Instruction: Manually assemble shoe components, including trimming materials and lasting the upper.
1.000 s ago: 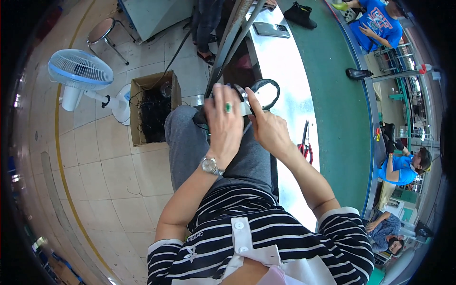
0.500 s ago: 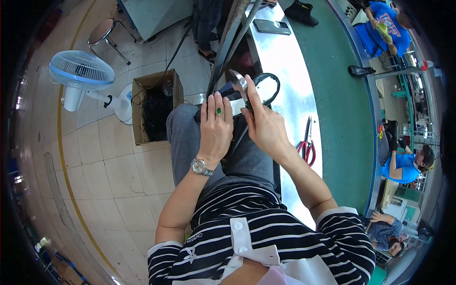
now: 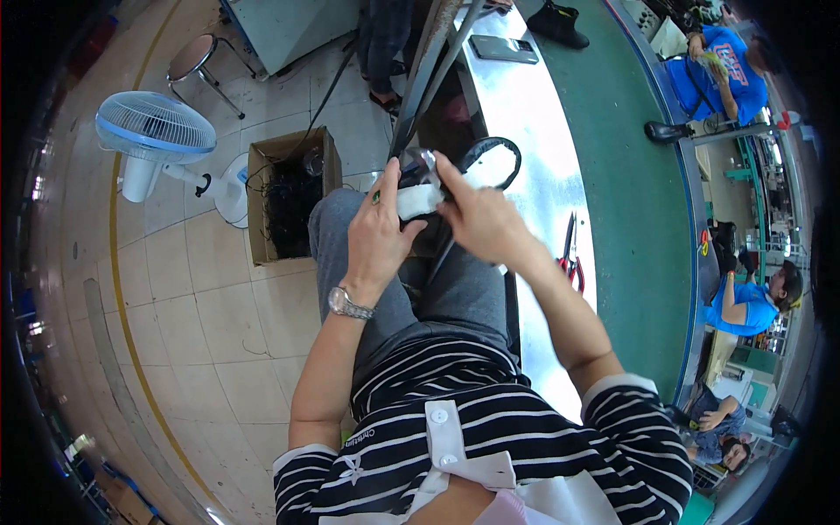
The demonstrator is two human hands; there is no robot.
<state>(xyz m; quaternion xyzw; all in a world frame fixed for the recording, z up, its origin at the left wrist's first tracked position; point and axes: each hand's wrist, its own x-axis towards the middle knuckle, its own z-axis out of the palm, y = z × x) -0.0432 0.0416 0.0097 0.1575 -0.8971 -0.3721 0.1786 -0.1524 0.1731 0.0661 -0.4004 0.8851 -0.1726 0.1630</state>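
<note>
A black-rimmed shoe part with a white underside (image 3: pixel 494 166) lies across my lap at the bench edge. A second white patch (image 3: pixel 416 203) shows between my hands; whether both belong to one shoe is hidden. My left hand (image 3: pixel 376 236), with a green ring and a wristwatch, rests beside that patch, fingers stretched forward and thumb apart. In my right hand (image 3: pixel 484 223) is a shiny metal hand tool (image 3: pixel 424 162), its head above the white patch; blur hides its exact kind. Red-handled scissors (image 3: pixel 571 262) lie on the metal bench (image 3: pixel 547 324) to the right.
A phone (image 3: pixel 503 49) lies at the bench's far end. On the left are a cardboard box (image 3: pixel 258 210) of dark material, a fan (image 3: pixel 153 131) and a stool (image 3: pixel 192 57). A metal post (image 3: pixel 429 79) rises ahead. People in blue work beyond the green floor (image 3: pixel 621 227).
My left hand has turned and shifted left, uncovering the white patch. My right hand and the tool have moved slightly lower and are blurred.
</note>
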